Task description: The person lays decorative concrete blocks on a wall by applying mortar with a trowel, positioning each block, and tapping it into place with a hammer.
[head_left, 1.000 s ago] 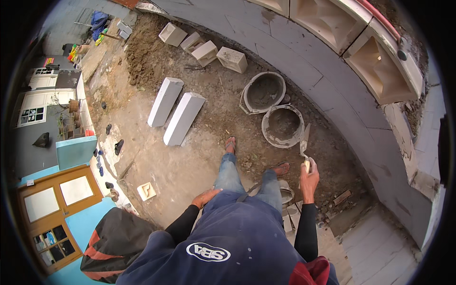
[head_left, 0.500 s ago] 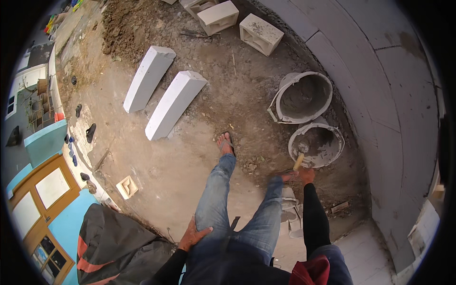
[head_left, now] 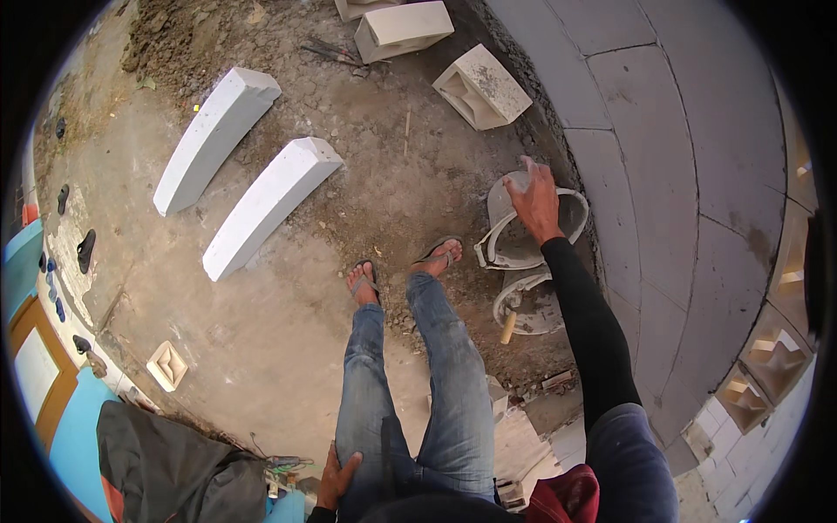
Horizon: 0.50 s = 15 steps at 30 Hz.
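My right hand (head_left: 536,205) is over the far bucket (head_left: 488,254), which has grey mortar smears and a pale handle. Its fingers are bent but apart, and nothing shows between them. Below it stands a near bucket (head_left: 532,322), partly covered by the far one and by my sleeve. A wooden handle (head_left: 508,328) leans out over its rim; the tool's other end is hidden. My left hand (head_left: 336,478) rests on my left thigh in jeans, thumb spread from the fingers, holding nothing.
Two long white blocks (head_left: 218,139) (head_left: 272,209) lie on the dirt ground at left. Hollow pale blocks (head_left: 484,87) (head_left: 403,30) sit at the far side. A grey block wall (head_left: 689,174) rises close on the right. One small vent block (head_left: 166,366) and a dark cover (head_left: 174,462) are at lower left.
My right hand has let go of the wooden handle and moved up and away to the far bucket. My right foot has stepped forward. The left hand stays on my thigh.
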{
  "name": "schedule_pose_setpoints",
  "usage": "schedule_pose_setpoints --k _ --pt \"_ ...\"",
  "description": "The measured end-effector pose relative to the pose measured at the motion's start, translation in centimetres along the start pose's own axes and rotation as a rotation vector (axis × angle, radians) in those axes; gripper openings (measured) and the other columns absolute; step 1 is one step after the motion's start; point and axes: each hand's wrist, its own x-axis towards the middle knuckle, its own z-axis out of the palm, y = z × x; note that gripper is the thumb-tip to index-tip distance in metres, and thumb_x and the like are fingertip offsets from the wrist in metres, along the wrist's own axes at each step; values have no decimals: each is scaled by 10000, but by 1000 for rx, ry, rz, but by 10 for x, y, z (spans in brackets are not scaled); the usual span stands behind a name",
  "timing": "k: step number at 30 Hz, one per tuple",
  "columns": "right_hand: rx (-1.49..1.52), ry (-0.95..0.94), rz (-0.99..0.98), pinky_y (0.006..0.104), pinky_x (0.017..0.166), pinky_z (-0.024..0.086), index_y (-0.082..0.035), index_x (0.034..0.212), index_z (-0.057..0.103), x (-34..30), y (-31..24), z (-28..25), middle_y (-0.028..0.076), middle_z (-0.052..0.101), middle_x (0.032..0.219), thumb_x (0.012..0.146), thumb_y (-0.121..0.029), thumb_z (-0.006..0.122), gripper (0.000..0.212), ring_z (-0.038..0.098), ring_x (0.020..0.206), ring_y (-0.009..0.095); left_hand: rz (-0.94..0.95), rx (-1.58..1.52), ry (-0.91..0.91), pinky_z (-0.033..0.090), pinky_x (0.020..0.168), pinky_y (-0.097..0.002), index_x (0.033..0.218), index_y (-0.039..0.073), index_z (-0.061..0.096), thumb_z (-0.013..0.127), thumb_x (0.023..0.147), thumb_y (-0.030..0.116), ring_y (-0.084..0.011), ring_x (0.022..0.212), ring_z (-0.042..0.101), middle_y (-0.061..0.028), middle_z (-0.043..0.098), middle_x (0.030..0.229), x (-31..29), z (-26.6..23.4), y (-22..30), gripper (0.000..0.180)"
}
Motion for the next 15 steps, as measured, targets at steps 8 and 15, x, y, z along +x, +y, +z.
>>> schedule_pose_setpoints --k 8,15 --pt "-432 -206 -28 573 1112 402 -189 1662 41 217 26 74 325 440 1416 700 -396 885 1296 451 1324 529 -149 -35 63 204 1256 -566 1620 221 332 649 909 652 -411 1482 368 -160 352 1639 0 52 4 889" --pt "-123 -402 266 556 1144 356 -221 1659 -51 219 9 64 392 319 1498 665 -335 810 1320 345 1411 539 29 -37 350 287 1214 -390 1601 -66 217 698 954 435 -356 1519 308 -300 304 1621 36 72 23 949"
